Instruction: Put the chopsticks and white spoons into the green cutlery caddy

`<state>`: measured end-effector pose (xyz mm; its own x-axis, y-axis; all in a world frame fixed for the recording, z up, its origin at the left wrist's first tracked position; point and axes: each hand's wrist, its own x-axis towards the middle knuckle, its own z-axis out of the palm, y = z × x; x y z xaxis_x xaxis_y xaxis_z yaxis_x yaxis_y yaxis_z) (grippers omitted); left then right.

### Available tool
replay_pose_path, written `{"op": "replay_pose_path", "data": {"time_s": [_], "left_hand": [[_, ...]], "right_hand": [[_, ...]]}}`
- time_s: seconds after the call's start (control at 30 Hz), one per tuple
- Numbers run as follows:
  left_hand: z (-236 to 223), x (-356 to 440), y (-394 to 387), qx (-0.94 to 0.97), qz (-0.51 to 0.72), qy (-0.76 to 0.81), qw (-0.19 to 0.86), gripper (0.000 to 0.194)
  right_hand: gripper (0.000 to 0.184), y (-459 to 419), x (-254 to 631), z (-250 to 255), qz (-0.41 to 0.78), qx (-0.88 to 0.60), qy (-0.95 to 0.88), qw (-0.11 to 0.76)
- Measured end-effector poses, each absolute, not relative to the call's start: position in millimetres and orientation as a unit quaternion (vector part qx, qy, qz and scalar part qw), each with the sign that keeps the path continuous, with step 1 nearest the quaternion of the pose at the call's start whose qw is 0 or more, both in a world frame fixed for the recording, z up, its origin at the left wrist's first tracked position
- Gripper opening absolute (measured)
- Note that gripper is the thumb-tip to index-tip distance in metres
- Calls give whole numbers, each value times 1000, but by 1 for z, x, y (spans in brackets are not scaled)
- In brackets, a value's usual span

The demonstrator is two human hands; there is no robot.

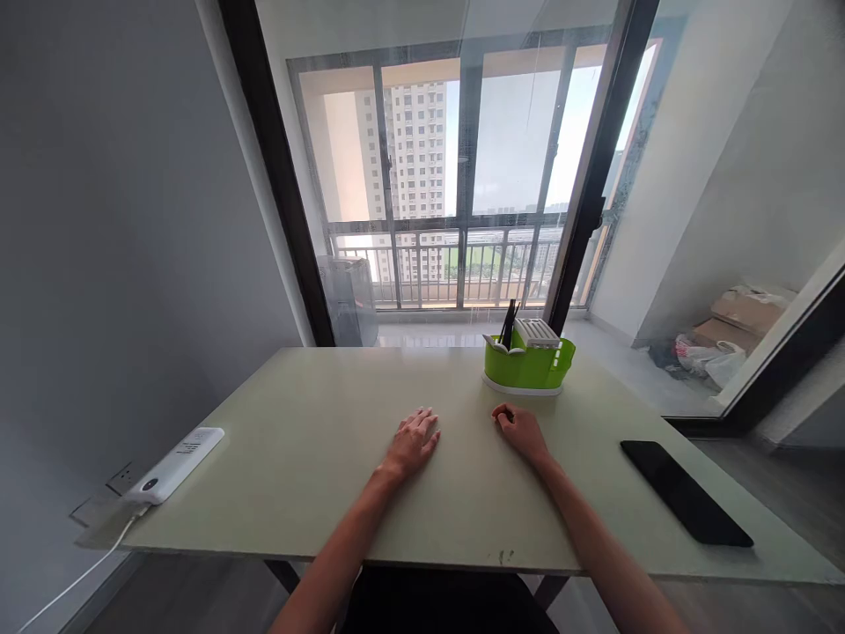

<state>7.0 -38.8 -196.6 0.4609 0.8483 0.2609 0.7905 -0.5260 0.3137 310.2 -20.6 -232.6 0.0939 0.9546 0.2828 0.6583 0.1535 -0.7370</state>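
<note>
My left hand (pixel 410 442) lies palm down on the pale table (pixel 317 440), its fingers stretched out and a little spread. To its right, my right hand (pixel 521 430) rests on the tabletop with the fingers curled in. A dark gap shows between thumb and fingers, and whether anything is inside is hidden. Just beyond the right hand stands a bright green caddy (pixel 528 368) with a white base. Several thin black sticks (pixel 508 324) stick up from its left part, and a white slotted piece (pixel 538 332) sits on top. Neither hand touches the caddy.
A black tablet-like slab (pixel 687 493) lies at the table's right. A white power strip (pixel 178 462) with a cable lies along the left edge, near the wall. Behind the table is a dark-framed glass door; cardboard boxes (pixel 749 308) and bags lie beyond it on the right.
</note>
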Motion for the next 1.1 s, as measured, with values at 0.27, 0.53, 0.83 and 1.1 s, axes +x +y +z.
{"op": "replay_pose_path", "data": {"time_s": [0.27,0.53,0.83,1.1], "left_hand": [[-197,10,-39,854,194,477,72,43],[-197,15,-43,863,197,459,80,44],[-200,19,-44,872,191,443,90,45],[-201,-4,-22,880,158,440,88,52]], "right_hand": [[21,-22,309,-231,181,-623,-647,401],[29,-23,310,-228,176,-625,-644,403],[27,-23,310,-230,178,-622,-638,417],[24,-19,311,-239,160,-619,-616,461]]}}
